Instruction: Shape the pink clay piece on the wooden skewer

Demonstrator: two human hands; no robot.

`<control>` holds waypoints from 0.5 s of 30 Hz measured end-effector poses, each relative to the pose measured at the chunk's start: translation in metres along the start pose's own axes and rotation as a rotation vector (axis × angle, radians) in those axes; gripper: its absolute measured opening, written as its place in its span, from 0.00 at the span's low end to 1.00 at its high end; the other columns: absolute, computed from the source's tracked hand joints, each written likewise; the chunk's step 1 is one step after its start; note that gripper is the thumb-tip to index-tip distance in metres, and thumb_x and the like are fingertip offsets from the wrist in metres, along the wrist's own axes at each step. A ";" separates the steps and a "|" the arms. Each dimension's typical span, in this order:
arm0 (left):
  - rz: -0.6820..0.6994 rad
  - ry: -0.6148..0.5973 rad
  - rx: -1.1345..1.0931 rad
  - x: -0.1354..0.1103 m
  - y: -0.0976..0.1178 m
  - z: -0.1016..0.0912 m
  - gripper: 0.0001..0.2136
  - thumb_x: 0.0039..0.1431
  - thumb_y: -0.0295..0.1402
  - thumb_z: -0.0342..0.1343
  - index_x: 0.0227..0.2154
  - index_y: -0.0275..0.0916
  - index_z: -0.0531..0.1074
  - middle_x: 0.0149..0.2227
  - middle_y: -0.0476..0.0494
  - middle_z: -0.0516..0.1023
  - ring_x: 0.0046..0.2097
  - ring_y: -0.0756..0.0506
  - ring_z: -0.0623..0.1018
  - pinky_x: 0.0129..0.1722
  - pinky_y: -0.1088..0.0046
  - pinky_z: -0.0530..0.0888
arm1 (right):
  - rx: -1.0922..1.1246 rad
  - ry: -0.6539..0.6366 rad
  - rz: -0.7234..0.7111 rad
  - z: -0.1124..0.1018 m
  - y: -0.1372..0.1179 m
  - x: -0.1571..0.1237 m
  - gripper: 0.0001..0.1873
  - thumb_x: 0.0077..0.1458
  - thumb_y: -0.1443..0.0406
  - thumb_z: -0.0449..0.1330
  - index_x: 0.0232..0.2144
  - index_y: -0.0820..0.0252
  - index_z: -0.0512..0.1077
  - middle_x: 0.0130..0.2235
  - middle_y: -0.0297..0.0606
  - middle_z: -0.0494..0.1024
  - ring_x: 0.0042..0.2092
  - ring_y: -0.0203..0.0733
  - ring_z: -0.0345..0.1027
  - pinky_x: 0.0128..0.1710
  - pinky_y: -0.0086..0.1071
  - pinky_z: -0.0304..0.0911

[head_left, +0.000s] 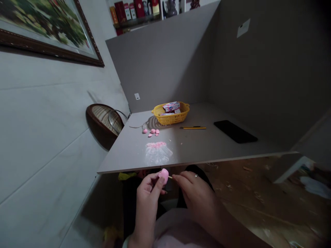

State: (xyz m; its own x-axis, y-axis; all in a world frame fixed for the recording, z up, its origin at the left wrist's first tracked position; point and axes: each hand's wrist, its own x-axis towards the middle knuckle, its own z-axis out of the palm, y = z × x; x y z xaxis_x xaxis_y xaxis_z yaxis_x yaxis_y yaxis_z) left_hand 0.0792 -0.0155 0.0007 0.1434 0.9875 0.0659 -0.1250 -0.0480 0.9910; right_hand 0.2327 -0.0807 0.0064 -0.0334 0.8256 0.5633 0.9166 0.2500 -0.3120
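Observation:
My left hand (148, 187) is below the desk's front edge, its fingers pinched on a small pink lump (163, 174). My right hand (192, 193) is just to its right, fingers closed on a thin stick (170, 177) whose tip touches the lump. On the desk (196, 144) above lie a clear plastic bag (157, 153) with a pink strip along its top and a few small pink pieces (153, 132).
A yellow basket (171, 117) with small boxes stands at the back of the desk. A yellow pencil (193, 127) and a black phone (235, 131) lie to the right. Grey partitions enclose the desk. A framed picture (46, 27) hangs on the left wall.

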 end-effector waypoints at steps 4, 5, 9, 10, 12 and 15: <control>-0.016 0.024 -0.031 0.001 0.003 -0.001 0.15 0.51 0.43 0.70 0.36 0.37 0.84 0.36 0.40 0.85 0.36 0.46 0.79 0.27 0.78 0.74 | -0.099 -0.034 0.120 0.008 0.009 -0.004 0.18 0.67 0.65 0.56 0.56 0.61 0.72 0.36 0.40 0.82 0.32 0.47 0.77 0.29 0.36 0.68; -0.015 0.042 -0.034 0.002 0.004 -0.002 0.15 0.51 0.43 0.71 0.36 0.37 0.84 0.36 0.40 0.85 0.36 0.46 0.79 0.27 0.78 0.74 | -0.087 -0.043 0.147 0.010 0.013 -0.007 0.19 0.66 0.61 0.58 0.57 0.61 0.71 0.35 0.40 0.83 0.31 0.47 0.77 0.29 0.36 0.67; -0.008 0.142 -0.084 0.011 0.012 -0.012 0.17 0.45 0.44 0.73 0.33 0.36 0.84 0.32 0.41 0.84 0.32 0.47 0.78 0.24 0.79 0.73 | 0.029 -0.070 0.147 0.012 0.033 -0.025 0.16 0.64 0.61 0.58 0.53 0.55 0.71 0.40 0.40 0.84 0.36 0.46 0.79 0.33 0.35 0.69; -0.002 0.168 -0.104 0.013 0.015 -0.016 0.17 0.44 0.44 0.73 0.33 0.35 0.84 0.31 0.42 0.83 0.31 0.47 0.77 0.24 0.80 0.72 | 0.038 -0.065 0.140 0.009 0.038 -0.030 0.14 0.65 0.62 0.56 0.51 0.53 0.71 0.42 0.40 0.84 0.37 0.46 0.79 0.34 0.36 0.69; 0.015 0.222 -0.134 0.018 0.021 -0.025 0.17 0.42 0.43 0.74 0.31 0.35 0.83 0.30 0.43 0.82 0.30 0.49 0.76 0.23 0.80 0.72 | 0.042 -0.069 0.132 -0.001 0.045 -0.036 0.09 0.66 0.62 0.53 0.46 0.50 0.72 0.41 0.39 0.83 0.36 0.46 0.79 0.33 0.36 0.69; 0.021 0.266 -0.136 0.023 0.029 -0.037 0.17 0.40 0.42 0.74 0.29 0.34 0.81 0.27 0.45 0.79 0.28 0.50 0.74 0.23 0.80 0.71 | 0.021 -0.102 0.124 -0.018 0.048 -0.038 0.11 0.68 0.57 0.52 0.37 0.48 0.73 0.35 0.35 0.82 0.33 0.45 0.77 0.32 0.36 0.68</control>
State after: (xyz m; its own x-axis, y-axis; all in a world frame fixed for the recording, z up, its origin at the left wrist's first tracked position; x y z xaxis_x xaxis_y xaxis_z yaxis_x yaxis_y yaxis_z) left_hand 0.0428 0.0113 0.0264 -0.1203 0.9921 0.0361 -0.2577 -0.0663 0.9640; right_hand 0.2855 -0.1088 -0.0162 0.0381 0.8974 0.4397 0.9078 0.1528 -0.3906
